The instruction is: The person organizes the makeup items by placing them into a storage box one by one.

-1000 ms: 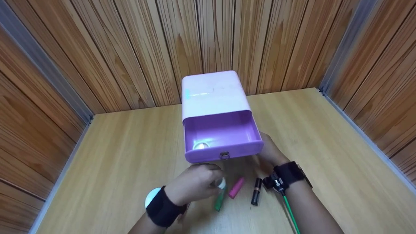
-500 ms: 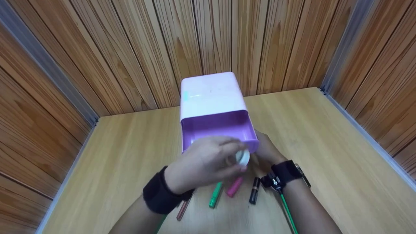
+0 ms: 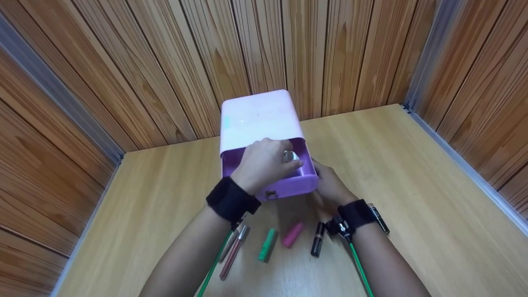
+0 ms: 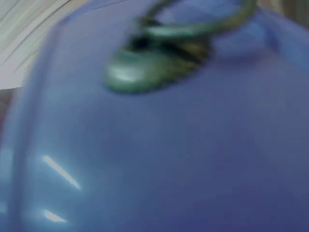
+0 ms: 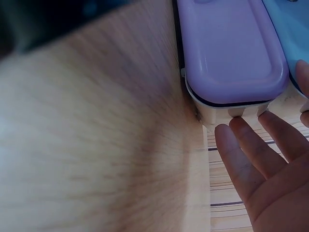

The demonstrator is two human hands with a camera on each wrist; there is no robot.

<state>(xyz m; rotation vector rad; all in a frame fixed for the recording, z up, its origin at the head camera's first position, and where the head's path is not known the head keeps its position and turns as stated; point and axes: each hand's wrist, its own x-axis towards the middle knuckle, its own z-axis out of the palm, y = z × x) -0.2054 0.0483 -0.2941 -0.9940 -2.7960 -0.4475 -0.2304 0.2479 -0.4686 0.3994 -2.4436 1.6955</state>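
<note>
A pink box (image 3: 260, 117) stands on the table with its purple drawer (image 3: 295, 186) pulled out. My left hand (image 3: 266, 165) reaches into the drawer and pinches a small round white piece (image 3: 292, 156), like a little jar or lid; its exact kind I cannot tell. In the left wrist view the drawer front (image 4: 169, 154) fills the picture, with a blurred metal ring pull (image 4: 159, 63). My right hand (image 3: 332, 181) is at the box's right side. The right wrist view has its fingers (image 5: 251, 145) extended, fingertips at the white casing, beside the purple and blue drawer fronts (image 5: 234, 53).
In front of the box lie a green tube (image 3: 268, 245), a pink tube (image 3: 293, 234), a black tube (image 3: 318, 239) and a reddish pencil (image 3: 234, 258) with a grey stick beside it. Wood-panelled walls (image 3: 255, 49) stand behind and at both sides.
My left hand has lifted the round white piece from near the green tube and carried it up into the drawer. My right hand stays at the box's side. The view has shifted slightly.
</note>
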